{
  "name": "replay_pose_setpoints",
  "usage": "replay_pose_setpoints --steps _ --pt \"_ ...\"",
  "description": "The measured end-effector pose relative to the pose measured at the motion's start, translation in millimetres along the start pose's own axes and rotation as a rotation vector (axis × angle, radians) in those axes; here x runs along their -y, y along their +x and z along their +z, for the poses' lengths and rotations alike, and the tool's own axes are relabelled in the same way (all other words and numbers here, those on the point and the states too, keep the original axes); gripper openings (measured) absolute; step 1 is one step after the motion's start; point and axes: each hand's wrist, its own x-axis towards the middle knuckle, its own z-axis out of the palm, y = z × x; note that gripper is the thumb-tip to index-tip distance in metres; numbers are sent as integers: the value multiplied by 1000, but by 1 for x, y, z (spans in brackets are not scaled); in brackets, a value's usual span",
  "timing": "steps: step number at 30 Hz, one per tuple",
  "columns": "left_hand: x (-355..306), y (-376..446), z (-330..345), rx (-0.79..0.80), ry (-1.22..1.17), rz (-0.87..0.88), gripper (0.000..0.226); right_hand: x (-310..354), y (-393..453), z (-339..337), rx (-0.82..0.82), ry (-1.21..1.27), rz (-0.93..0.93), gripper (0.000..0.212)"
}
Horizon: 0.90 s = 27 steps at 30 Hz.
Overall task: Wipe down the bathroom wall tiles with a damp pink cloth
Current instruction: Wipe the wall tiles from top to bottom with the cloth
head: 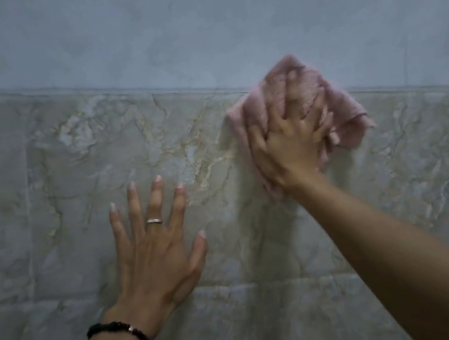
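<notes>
The marbled grey-beige wall tiles fill the lower two thirds of the head view. My right hand presses a crumpled pink cloth flat against the top row of tiles, right at their upper edge; part of the cloth reaches over onto the wall above. The cloth looks blurred. My left hand lies flat on the tiles lower and to the left, fingers spread, holding nothing. It wears a ring and a dark bead bracelet at the wrist.
Above the tile edge runs plain bluish-grey painted wall. Grout lines divide the tiles. Nothing else stands out from the wall in view.
</notes>
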Motion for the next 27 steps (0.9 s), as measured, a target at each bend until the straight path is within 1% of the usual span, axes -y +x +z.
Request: replay_pose_setpoints --steps 1,3,4,5,6,7,9,10,11,12,13,15,16,17,18,20,21,22,23,24,26,27 --pt "4 1 2 15 3 -19 77 7 -15 6 4 -17 -170 71" --pt "10 1 7 57 3 -48 76 -5 -41 16 18 -115 -553 64" --pt "11 0 9 68 -1 -56 76 -15 -40 13 35 -161 -662 61" --pt "13 -1 11 72 -8 -61 75 -25 -29 9 41 -198 -697 61" --pt "14 -1 12 71 -16 -62 74 -31 -15 6 26 -212 -651 64" --pt "15 -1 12 67 -20 -59 74 -31 0 3 13 -205 -527 68" --pt "17 -1 14 54 -14 -53 74 -13 19 2 -33 -115 -191 71" --pt "18 -1 15 53 -10 -51 74 2 18 5 -54 -74 -90 72" --pt "18 -1 16 53 -7 -50 75 15 10 10 -60 -64 -93 72" --pt "18 -1 17 53 -6 -49 75 23 -3 17 -54 -70 -203 72" --pt "18 -1 17 54 -9 -49 75 23 -18 23 -45 -82 -383 70" --pt "18 -1 19 54 -19 -52 75 0 -41 25 -52 -111 -758 60" --pt "17 -1 19 53 -19 -53 74 -16 -42 19 -46 -128 -864 56" --pt "17 0 19 50 -21 -52 75 -31 -38 14 -48 -161 -879 57" --pt "18 0 18 43 -30 -51 75 -41 -32 11 -57 -193 -789 60" --pt "16 -4 16 17 -60 -43 76 -45 -20 7 -95 -196 -391 65" --pt "16 -8 16 3 -79 -41 77 -38 -20 9 -118 -166 -228 65" --pt "15 -16 17 -8 -98 -44 77 -29 -29 13 -127 -126 -153 65" --pt "14 -25 18 -9 -114 -47 77 -23 -46 19 -123 -109 -176 65" --pt "12 -35 21 -2 -123 -43 77 -23 -69 27 -101 -98 -291 66" --pt "11 -54 27 25 -124 -44 78 -41 -120 35 -22 -67 -627 61" --pt "11 -61 29 39 -120 -44 78 -55 -137 32 19 -56 -767 57"
